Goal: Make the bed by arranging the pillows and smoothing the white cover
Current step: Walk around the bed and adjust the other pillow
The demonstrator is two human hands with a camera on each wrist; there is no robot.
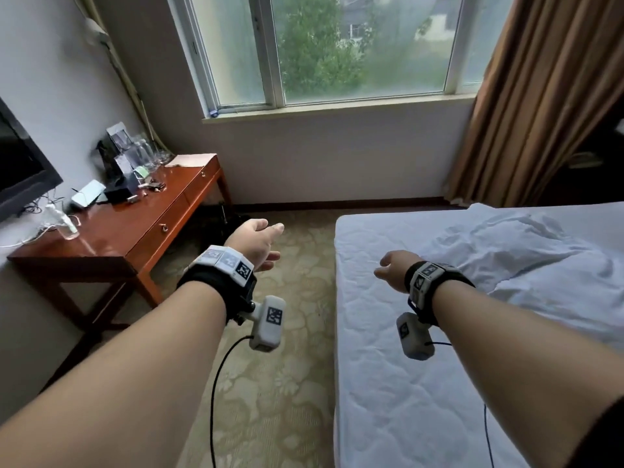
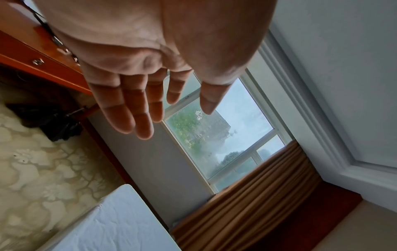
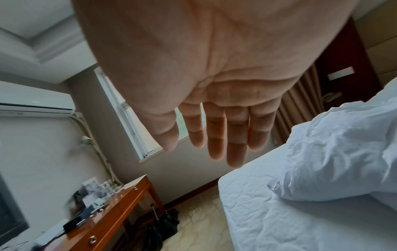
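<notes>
White cover [image 1: 540,261] lies bunched on the bed's [image 1: 388,383] far-right side, off its near-left edge; left hand [image 1: 256,243] over the floor and right hand [image 1: 393,266] above that edge, both grips apart and empty; approach step, next: grab the bunch's edge.

Wooden desk [image 1: 148,228] left; brown curtain [image 1: 526,96] beside window [image 1: 337,49]

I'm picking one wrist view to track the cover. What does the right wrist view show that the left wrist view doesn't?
Only the right wrist view shows the crumpled white cover, an air conditioner and the desk's cluttered top.

Only the left wrist view shows the left hand, open and empty.

Both show the mattress, window, curtain and carpet.
</notes>
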